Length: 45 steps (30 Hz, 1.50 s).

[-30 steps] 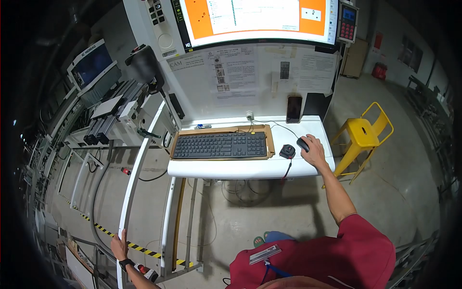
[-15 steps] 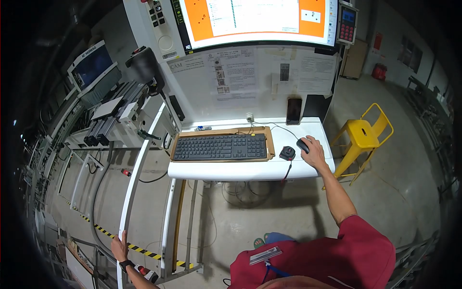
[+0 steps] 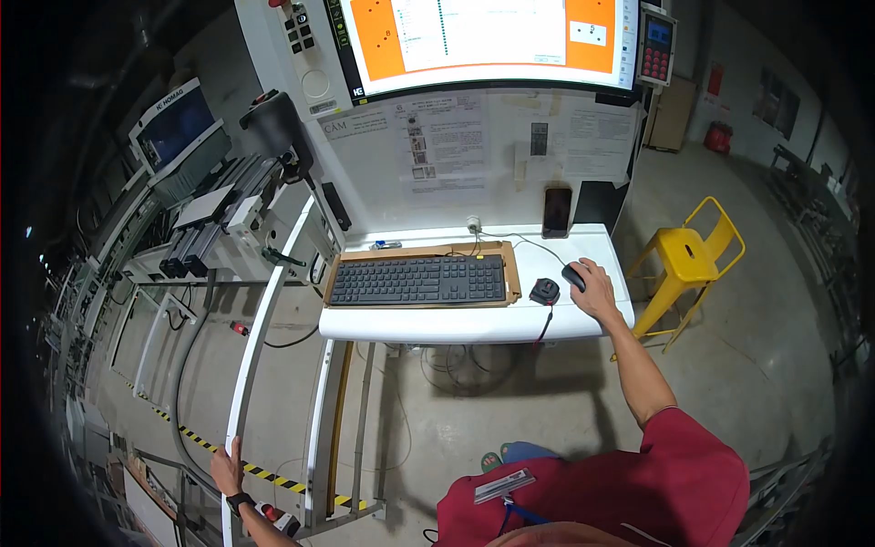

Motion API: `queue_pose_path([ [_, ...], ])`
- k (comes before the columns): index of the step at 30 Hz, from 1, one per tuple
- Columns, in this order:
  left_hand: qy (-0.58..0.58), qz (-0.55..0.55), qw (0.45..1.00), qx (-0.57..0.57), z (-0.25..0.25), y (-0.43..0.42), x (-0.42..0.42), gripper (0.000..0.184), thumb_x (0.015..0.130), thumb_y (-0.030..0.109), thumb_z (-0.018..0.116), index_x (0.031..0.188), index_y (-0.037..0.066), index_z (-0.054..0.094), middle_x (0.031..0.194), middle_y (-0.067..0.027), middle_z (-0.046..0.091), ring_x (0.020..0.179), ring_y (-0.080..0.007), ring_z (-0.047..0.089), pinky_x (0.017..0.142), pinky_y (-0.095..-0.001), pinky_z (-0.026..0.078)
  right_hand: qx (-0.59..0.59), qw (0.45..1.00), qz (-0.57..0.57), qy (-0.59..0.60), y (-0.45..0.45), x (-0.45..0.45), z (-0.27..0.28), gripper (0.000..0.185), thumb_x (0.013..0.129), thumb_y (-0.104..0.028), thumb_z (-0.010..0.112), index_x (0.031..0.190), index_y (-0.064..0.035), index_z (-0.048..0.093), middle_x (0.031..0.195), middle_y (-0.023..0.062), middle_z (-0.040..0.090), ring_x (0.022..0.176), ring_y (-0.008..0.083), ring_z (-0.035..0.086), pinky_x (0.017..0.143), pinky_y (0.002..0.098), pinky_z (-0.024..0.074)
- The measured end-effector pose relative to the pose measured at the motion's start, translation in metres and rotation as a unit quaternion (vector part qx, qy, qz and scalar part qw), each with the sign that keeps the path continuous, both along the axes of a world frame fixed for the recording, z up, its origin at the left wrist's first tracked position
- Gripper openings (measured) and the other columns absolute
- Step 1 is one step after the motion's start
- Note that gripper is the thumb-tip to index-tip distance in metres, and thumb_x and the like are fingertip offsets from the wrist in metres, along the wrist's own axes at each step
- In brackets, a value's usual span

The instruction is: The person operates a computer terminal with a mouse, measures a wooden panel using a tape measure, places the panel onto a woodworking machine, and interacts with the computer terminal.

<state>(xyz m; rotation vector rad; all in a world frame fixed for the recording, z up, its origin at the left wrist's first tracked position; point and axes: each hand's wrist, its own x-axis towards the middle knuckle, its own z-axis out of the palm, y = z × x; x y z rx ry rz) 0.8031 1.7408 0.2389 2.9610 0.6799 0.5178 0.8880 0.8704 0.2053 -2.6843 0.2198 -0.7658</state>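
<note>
My right hand (image 3: 595, 292) rests over a black computer mouse (image 3: 573, 276), fingers curved around it, at the right side of the white desk shelf (image 3: 410, 323). Just left of the mouse lies a small black tape measure (image 3: 544, 291) with a dark strap hanging over the shelf edge. A black keyboard (image 3: 416, 279) sits in a shallow cardboard tray (image 3: 512, 273). Down at the lower left, my left hand (image 3: 227, 469) grips a long white rail (image 3: 247, 378); its thumb lies along the rail and the other fingers are partly hidden.
Above the shelf is a lit monitor (image 3: 492, 46) with orange and white windows. A phone (image 3: 557, 211) leans against the back panel. A yellow stool (image 3: 685, 260) stands to the right. On the left are a handheld scanner (image 3: 276, 132) and a machine screen (image 3: 175, 126).
</note>
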Motion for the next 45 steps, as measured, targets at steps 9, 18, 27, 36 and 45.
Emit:
queue_pose_path([
  [9,-0.011,-0.01,1.0,0.021,0.002,-0.002,-0.001,0.068,0.09,0.061,0.049,0.079,-0.004,0.062,0.065,-0.0256,0.058,0.066,-0.0423,0.061,0.061,-0.0506,0.045,0.003,1.0,0.002,0.001,0.001,0.001,-0.001,0.052,0.071,-0.015,0.065,0.122,-0.0106,0.06,0.131,0.0141,0.052,0.111,0.0349,0.052,0.092,0.0441,0.0442],
  [18,0.01,0.0,1.0,-0.02,0.017,-0.019,-0.003,0.068,0.089,0.062,0.051,0.079,-0.005,0.062,0.072,-0.0285,0.06,0.072,-0.0466,0.059,0.062,-0.0523,0.043,0.0,1.0,-0.021,0.019,0.003,-0.001,0.003,0.054,0.069,-0.017,0.065,0.122,-0.0116,0.061,0.13,0.0137,0.052,0.11,0.0344,0.052,0.093,0.0439,0.0437],
  [27,0.025,0.02,0.998,-0.059,0.007,-0.006,-0.001,0.067,0.09,0.061,0.05,0.08,-0.004,0.062,0.073,-0.0272,0.061,0.073,-0.0465,0.059,0.064,-0.0523,0.044,0.0,0.999,-0.029,0.03,0.005,-0.001,0.004,0.053,0.07,-0.017,0.064,0.122,-0.012,0.061,0.131,0.0135,0.051,0.112,0.0342,0.051,0.093,0.0443,0.0426],
  [36,-0.021,-0.019,1.0,-0.007,-0.01,0.01,0.002,0.062,0.091,0.059,0.052,0.075,-0.001,0.059,0.053,-0.013,0.055,0.045,-0.0239,0.059,0.048,-0.0373,0.044,-0.006,0.999,-0.031,0.019,0.006,-0.001,0.004,0.052,0.071,-0.017,0.065,0.122,-0.0118,0.061,0.131,0.0135,0.051,0.113,0.0342,0.051,0.093,0.0449,0.0424],
  [45,0.011,0.015,0.998,-0.058,0.014,-0.016,-0.002,0.066,0.09,0.061,0.05,0.078,-0.003,0.059,0.07,-0.0258,0.059,0.069,-0.0446,0.057,0.062,-0.0499,0.043,-0.001,1.0,-0.024,0.012,0.004,0.0,0.003,0.051,0.07,-0.015,0.065,0.121,-0.0108,0.061,0.131,0.0134,0.052,0.111,0.0343,0.052,0.092,0.0441,0.0438],
])
